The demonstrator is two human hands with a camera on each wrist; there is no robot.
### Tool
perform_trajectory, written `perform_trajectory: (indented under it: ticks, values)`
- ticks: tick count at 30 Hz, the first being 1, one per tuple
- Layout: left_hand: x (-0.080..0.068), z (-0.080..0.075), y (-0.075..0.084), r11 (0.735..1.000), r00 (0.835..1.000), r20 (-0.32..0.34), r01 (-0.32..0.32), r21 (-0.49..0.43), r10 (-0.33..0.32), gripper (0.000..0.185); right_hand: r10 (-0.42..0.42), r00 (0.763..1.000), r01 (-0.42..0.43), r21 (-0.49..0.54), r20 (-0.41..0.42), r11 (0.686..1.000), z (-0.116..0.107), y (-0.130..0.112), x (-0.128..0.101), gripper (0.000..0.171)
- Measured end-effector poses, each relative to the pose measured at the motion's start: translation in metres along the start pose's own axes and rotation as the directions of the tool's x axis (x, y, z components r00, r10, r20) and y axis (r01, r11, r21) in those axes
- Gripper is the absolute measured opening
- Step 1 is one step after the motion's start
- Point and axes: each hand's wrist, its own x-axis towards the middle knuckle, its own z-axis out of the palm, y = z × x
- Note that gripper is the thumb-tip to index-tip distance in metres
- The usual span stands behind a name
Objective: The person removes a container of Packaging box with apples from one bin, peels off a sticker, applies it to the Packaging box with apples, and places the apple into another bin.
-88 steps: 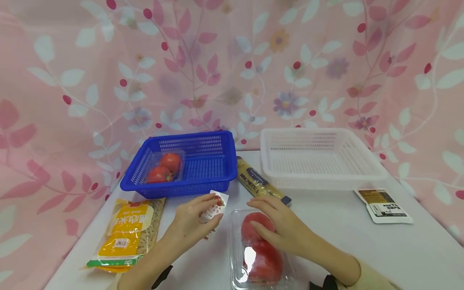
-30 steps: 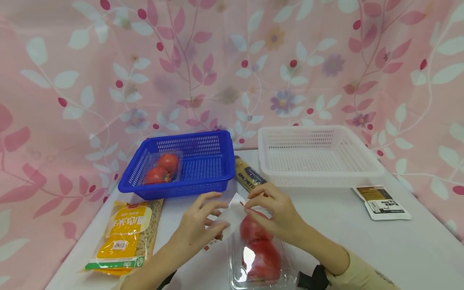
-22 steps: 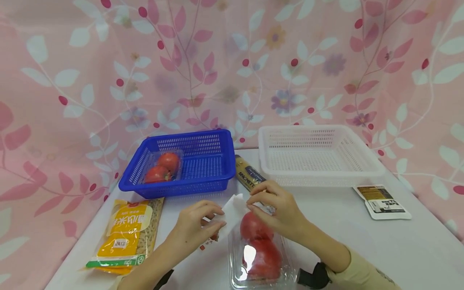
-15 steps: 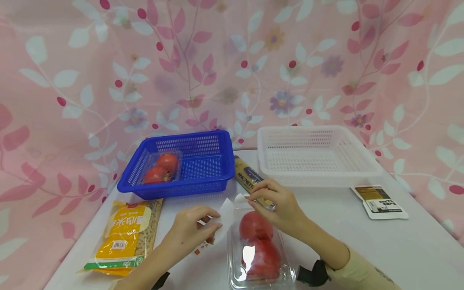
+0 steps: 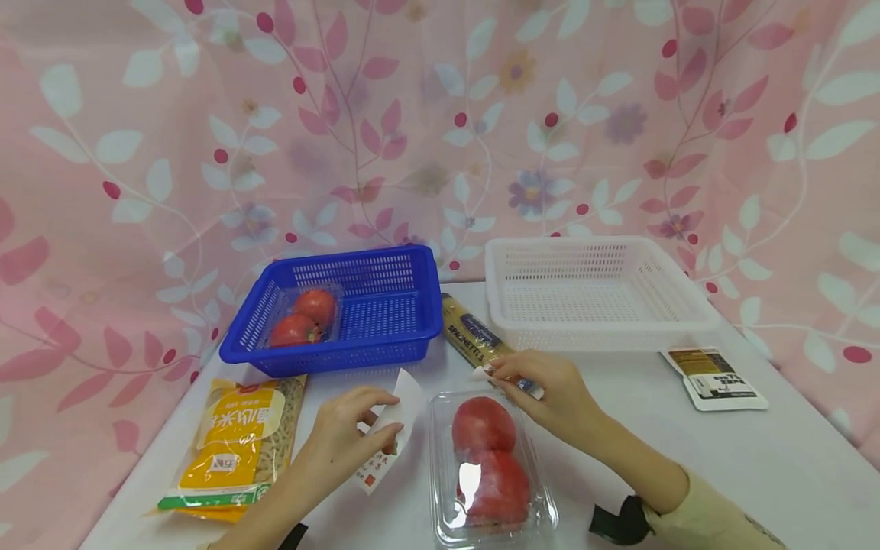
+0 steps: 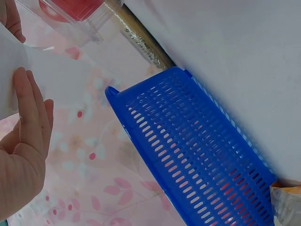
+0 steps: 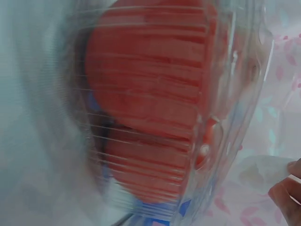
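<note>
My left hand [image 5: 347, 435] pinches a white paper label strip [image 5: 410, 397] with red printing at its lower end. The left wrist view shows the fingers behind the pale paper [image 6: 56, 77]. My right hand [image 5: 553, 389] pinches a small white piece [image 5: 481, 373], which looks like a sticker; the right wrist view shows it pale and slightly see-through [image 7: 263, 174]. The two pieces are apart. Between and below the hands lies a clear plastic box [image 5: 440, 489] with two tomatoes [image 5: 483, 428] inside. Its lid looks closed.
A blue basket [image 5: 330, 355] at back left holds another tomato box [image 5: 296, 328]. Beside it lie a spaghetti packet [image 5: 474, 332] and a white basket [image 5: 605, 336]. A yellow pasta bag [image 5: 237, 443] lies left, a small pouch [image 5: 718, 380] right.
Earlier both hands met at the label above the tomato box. The small white piece has come away from the strip. My right hand has moved right with it, my left hand left.
</note>
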Motion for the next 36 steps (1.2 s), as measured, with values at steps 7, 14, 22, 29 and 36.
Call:
perform_trajectory:
  ticks: [7,14,22,29,36]
  values:
    - [-0.007,0.005,-0.006,1.000,0.999,-0.029,0.029,-0.006,-0.029,0.027,-0.145,0.989,0.144,-0.072,-0.012,0.987,-0.001,-0.001,-0.016,0.016]
    - [-0.014,0.005,-0.007,0.994,0.994,0.006,0.105,-0.025,-0.105,0.023,-0.270,0.963,0.270,-0.060,0.003,0.961,0.001,-0.015,-0.026,0.024]
    - [-0.015,0.007,-0.010,0.997,0.997,-0.018,0.070,-0.015,-0.070,0.025,-0.317,0.948,0.317,-0.036,0.017,0.948,0.010,-0.015,-0.037,0.019]
    - [-0.017,0.008,-0.011,0.999,0.999,-0.020,0.036,-0.009,-0.037,0.025,-0.228,0.970,0.227,0.016,0.084,0.974,0.012,-0.016,-0.049,0.016]
    - [-0.018,0.008,-0.011,0.999,0.999,-0.008,0.034,-0.005,-0.034,0.024,-0.274,0.959,0.272,0.031,0.067,0.962,0.015,-0.013,-0.049,0.015]
